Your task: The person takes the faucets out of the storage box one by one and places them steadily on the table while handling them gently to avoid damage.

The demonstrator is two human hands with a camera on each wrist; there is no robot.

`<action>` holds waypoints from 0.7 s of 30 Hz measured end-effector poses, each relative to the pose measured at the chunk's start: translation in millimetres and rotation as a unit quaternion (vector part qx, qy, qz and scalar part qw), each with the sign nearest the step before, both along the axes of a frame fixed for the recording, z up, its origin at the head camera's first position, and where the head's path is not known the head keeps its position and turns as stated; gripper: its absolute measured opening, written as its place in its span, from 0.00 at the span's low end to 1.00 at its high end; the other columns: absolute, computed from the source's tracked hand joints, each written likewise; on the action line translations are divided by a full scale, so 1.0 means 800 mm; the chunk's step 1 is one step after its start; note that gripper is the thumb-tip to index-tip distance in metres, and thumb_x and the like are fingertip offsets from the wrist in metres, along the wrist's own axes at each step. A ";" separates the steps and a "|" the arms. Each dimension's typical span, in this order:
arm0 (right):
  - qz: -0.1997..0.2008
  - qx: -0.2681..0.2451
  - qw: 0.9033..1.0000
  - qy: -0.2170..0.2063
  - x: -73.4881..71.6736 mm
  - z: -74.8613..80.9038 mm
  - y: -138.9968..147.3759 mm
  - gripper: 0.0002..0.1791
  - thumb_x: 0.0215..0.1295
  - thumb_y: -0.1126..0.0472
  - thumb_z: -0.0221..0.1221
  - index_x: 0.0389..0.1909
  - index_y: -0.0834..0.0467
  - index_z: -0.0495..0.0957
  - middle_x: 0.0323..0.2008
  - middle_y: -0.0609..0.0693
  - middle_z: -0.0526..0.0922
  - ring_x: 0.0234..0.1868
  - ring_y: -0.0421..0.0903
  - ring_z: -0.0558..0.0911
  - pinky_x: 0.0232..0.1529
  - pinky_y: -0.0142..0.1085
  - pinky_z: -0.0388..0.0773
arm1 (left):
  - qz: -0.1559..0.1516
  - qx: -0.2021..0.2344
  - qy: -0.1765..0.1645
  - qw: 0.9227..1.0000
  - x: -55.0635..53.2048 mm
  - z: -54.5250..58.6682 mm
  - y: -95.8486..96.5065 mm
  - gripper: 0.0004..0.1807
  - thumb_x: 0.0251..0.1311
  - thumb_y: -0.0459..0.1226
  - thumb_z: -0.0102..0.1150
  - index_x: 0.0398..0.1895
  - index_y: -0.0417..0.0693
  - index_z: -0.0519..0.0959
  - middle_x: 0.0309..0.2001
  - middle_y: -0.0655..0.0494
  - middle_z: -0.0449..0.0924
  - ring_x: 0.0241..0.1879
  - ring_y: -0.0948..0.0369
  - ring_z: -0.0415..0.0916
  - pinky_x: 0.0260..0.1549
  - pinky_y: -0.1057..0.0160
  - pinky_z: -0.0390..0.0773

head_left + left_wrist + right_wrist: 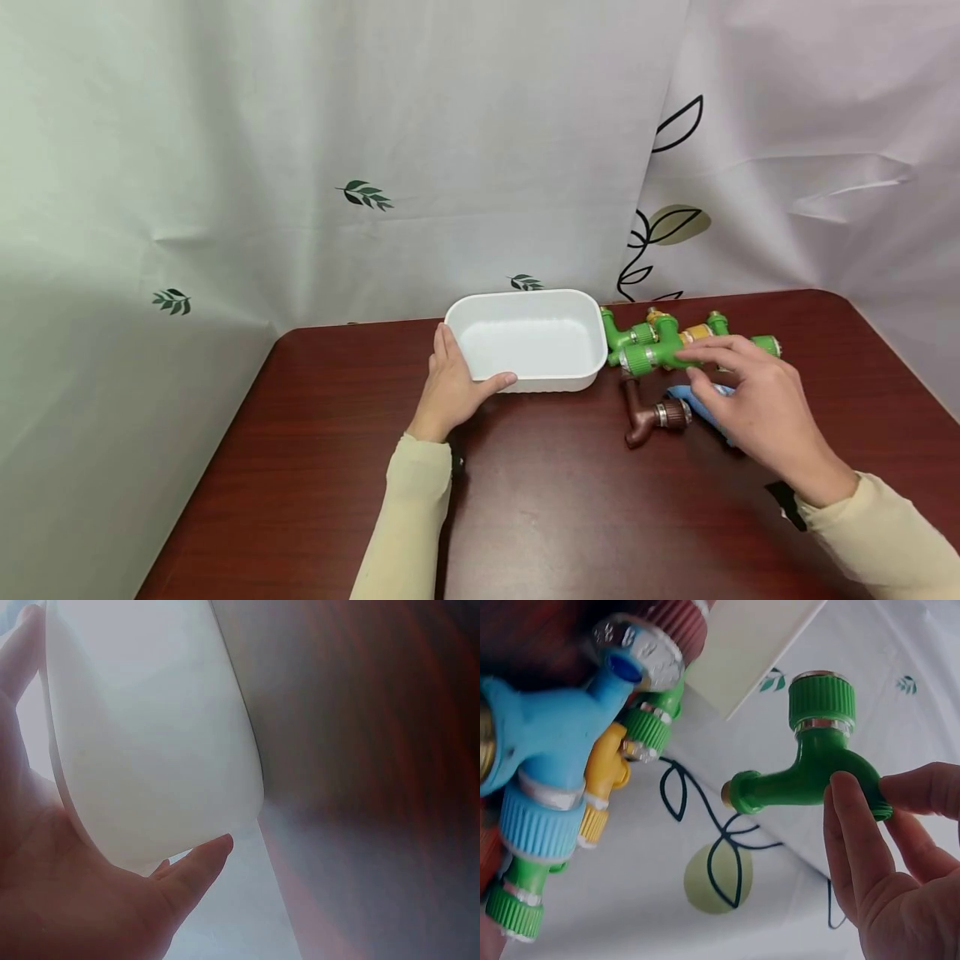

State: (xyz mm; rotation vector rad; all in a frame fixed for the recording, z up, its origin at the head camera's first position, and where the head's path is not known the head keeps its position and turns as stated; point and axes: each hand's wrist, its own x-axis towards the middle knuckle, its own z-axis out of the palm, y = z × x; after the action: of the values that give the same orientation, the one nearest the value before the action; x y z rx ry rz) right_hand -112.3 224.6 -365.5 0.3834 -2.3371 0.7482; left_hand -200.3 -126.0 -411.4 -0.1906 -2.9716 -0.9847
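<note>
A white plastic basin stands near the table's back edge. My left hand grips its left end, the thumb along the front wall and the fingers along the left side; the left wrist view shows this hand round the basin's end wall. My right hand pinches a green plastic tap between thumb and fingers, held up just right of the basin. In the right wrist view the tap hangs clear of the others, its ribbed end upward, with the right hand at its far end.
Right of the basin lie several more taps: a brown one, a blue one partly behind my right hand, a yellow one and another green one. A white patterned curtain hangs behind the dark red table.
</note>
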 end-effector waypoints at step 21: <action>-0.068 -0.008 0.996 -0.050 0.024 -0.010 0.064 0.15 0.49 0.72 0.67 0.38 0.55 0.88 0.41 0.46 0.83 0.42 0.13 0.64 0.20 0.27 0.57 | 0.005 0.004 0.007 1.000 0.000 0.002 0.001 0.75 0.49 0.64 0.71 0.78 0.33 0.30 0.80 0.42 0.26 0.75 0.36 0.45 0.69 0.47 0.59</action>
State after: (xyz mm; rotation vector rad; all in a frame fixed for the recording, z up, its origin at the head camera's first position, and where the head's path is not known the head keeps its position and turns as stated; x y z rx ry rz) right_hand -93.1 276.0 -373.5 0.1817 -2.4211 0.7356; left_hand -200.2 -125.0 -410.1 -0.1830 -2.9526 -0.9897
